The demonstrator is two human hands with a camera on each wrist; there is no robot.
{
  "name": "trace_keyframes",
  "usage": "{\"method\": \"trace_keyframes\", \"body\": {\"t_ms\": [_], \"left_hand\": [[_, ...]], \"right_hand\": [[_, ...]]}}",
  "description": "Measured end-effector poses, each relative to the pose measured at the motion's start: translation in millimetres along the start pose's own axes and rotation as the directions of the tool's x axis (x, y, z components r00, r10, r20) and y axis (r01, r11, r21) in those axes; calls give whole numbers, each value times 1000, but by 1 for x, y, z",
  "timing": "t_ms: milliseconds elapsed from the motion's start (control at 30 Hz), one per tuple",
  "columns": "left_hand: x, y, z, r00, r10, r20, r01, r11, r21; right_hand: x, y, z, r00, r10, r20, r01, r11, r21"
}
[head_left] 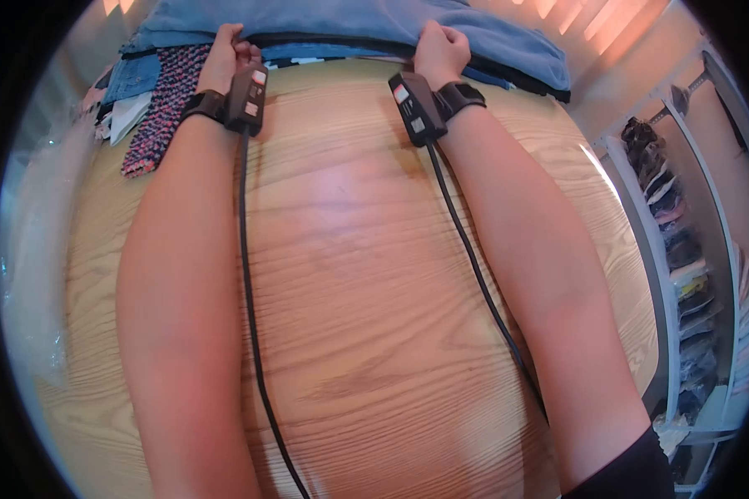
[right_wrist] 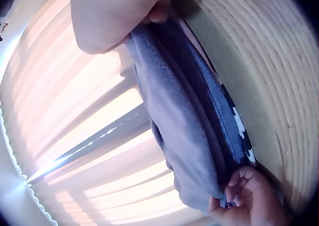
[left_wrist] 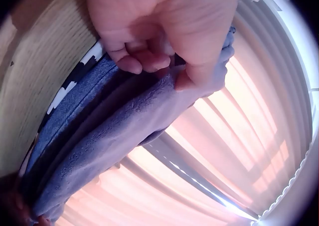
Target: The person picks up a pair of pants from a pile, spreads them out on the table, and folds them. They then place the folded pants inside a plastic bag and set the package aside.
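A blue soft garment [head_left: 333,23] with a dark inner side lies across the far end of the table, on other folded clothes. My left hand [head_left: 225,60] pinches its near edge at the left; in the left wrist view, thumb and fingers of the left hand [left_wrist: 164,31] close on the fuzzy cloth [left_wrist: 114,121]. My right hand [head_left: 441,51] grips the same edge further right, the cloth [right_wrist: 174,116] stretching between both hands in the right wrist view. There the right hand [right_wrist: 119,16] is at the top, its fingertips mostly hidden, and the left hand [right_wrist: 249,198] at the bottom.
Beneath the garment lie denim [left_wrist: 65,121] and a black-and-white patterned cloth [right_wrist: 240,126]. A pink-and-black knitted piece [head_left: 162,116] hangs toward me at the left, beside clear plastic [head_left: 42,249]. A rack with packed items [head_left: 682,249] stands right of the wooden table [head_left: 349,333]. Curtains [left_wrist: 239,136] hang behind.
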State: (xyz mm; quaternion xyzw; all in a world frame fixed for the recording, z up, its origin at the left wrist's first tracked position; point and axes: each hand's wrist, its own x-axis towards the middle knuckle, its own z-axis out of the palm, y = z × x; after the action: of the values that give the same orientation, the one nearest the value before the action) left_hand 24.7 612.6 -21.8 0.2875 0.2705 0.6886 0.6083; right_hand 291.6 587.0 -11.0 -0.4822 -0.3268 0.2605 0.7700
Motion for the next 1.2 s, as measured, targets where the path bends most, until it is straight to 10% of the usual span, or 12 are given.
{"method": "trace_keyframes", "body": {"t_ms": [300, 633, 767, 1200], "left_hand": [[-9, -1, -7, 996, 72, -56, -71, 997, 30], [-47, 10, 24, 974, -126, -187, 101, 986, -133], [-43, 7, 27, 994, -61, 85, 68, 994, -85], [-43, 14, 1, 953, 232, -193, -230, 973, 29]], "right_hand": [[-15, -20, -13, 971, 93, 222, -43, 975, -220], [-50, -41, -49, 906, 192, 376, -196, 980, -29], [-77, -59, -67, 940, 207, 273, -222, 975, 24], [-124, -122, -194, 835, 344, 429, -369, 929, -26]]}}
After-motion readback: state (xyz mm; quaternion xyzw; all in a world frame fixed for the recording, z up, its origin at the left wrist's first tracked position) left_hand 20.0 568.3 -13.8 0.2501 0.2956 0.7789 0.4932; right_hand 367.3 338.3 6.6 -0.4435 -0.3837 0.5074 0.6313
